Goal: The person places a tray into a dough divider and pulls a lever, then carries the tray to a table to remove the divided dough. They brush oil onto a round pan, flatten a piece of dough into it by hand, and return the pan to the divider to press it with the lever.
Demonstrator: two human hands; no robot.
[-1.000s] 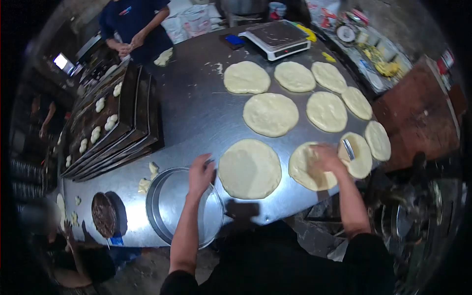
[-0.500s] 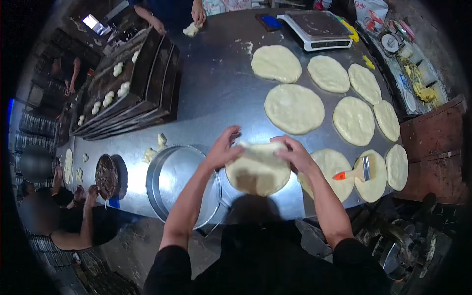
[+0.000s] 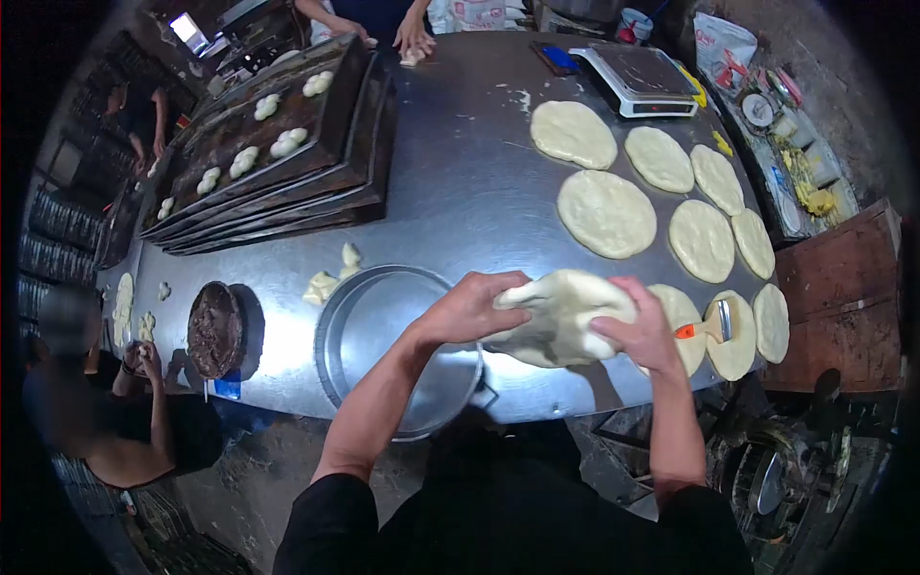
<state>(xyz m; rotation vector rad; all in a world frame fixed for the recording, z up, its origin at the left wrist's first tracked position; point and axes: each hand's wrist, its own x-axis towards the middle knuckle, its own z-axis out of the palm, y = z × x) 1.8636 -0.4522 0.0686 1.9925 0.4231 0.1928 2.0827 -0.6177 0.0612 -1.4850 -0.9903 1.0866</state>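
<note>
A pale dough round (image 3: 565,311) hangs between my two hands, lifted off the metal table and sagging in folds. My left hand (image 3: 476,309) pinches its left edge, thumb on the near side. On the right edge my right hand (image 3: 640,326) grips it, with the thumb pressed into the dough. Left of the dough stands a wide round metal pan (image 3: 393,335), bare inside, its right rim below my left wrist. Beyond my right hand, several flattened dough rounds (image 3: 607,214) lie on the table. A brush (image 3: 709,329) with an orange-tipped handle rests across two of them.
Stacked dark baking trays (image 3: 287,177) with dough pieces stand at left. A digital scale (image 3: 637,81) sits at the far right. A bowl of dark filling (image 3: 215,331) is near a co-worker's hands (image 3: 142,359). Another person's hand (image 3: 414,36) works dough at the far edge.
Both hands have raised the dough round from the table and moved slightly right, and it now sags and folds. The view has shifted, with the tray stack and pan appearing farther right.
</note>
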